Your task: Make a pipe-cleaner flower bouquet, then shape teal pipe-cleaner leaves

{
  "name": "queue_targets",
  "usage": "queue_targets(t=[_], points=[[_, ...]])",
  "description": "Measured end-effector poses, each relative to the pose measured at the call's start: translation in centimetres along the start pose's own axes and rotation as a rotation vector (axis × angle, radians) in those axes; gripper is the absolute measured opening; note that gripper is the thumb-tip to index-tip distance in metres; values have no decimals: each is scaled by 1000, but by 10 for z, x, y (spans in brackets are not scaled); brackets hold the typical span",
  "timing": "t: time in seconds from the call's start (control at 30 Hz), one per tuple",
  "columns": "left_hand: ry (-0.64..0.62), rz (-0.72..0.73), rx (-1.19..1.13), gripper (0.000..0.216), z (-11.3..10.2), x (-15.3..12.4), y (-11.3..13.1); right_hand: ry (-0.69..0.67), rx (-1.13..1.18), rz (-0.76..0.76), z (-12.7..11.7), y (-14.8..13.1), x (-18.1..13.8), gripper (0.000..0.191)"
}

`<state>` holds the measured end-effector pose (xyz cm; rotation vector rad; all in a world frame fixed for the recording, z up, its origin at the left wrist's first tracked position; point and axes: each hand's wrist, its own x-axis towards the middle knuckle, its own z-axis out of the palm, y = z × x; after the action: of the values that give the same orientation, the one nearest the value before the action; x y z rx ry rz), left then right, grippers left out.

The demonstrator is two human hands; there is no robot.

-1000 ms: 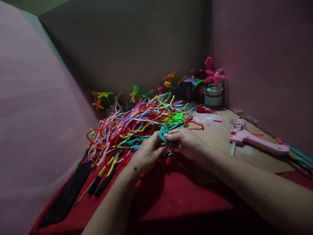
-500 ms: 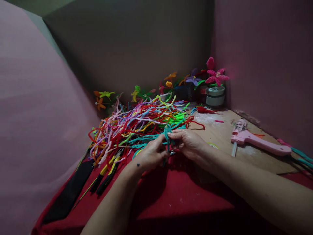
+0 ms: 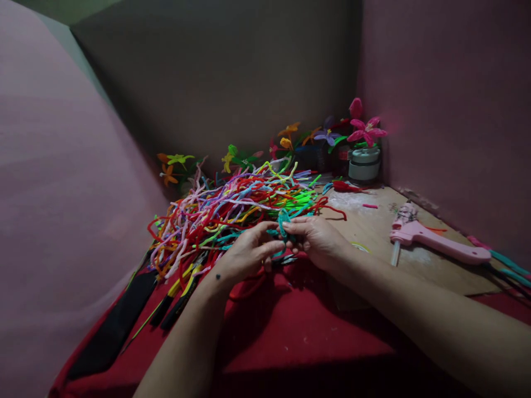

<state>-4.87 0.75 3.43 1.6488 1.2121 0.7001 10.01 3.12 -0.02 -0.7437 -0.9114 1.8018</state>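
Observation:
My left hand [image 3: 244,255] and my right hand [image 3: 317,239] meet in front of a big heap of coloured pipe cleaners [image 3: 232,207]. Both pinch a teal pipe cleaner [image 3: 284,221] bent into a small loop, which stands up between my fingertips. The loop's lower ends are hidden behind my fingers. My forearms rest over a red cloth [image 3: 307,331].
A pink glue gun [image 3: 435,242] lies on the wooden board [image 3: 381,229] at the right. Pliers with yellow and black handles [image 3: 178,296] and a black strip [image 3: 112,331] lie at the left. Finished pipe-cleaner flowers [image 3: 365,130] and a small pot [image 3: 364,164] stand in the far corner. Walls close in on three sides.
The teal loop has been worked tighter and smaller between my fingers. My left hand has shifted slightly left and up; the right has stayed almost still.

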Motion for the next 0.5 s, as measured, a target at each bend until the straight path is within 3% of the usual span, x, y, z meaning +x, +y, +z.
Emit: queue_targets(t=[0.1,0.37,0.5], points=[[187,-6,-91,34,-1,2,3,-42,-74,-53,2,4,-2,14],[301,62,-340,23,4,4,-10,-130,-234,-94,7,8,-9,16],[443,135,-248,14,11,1,-7,-113,-251,-84,8,10,-10,13]])
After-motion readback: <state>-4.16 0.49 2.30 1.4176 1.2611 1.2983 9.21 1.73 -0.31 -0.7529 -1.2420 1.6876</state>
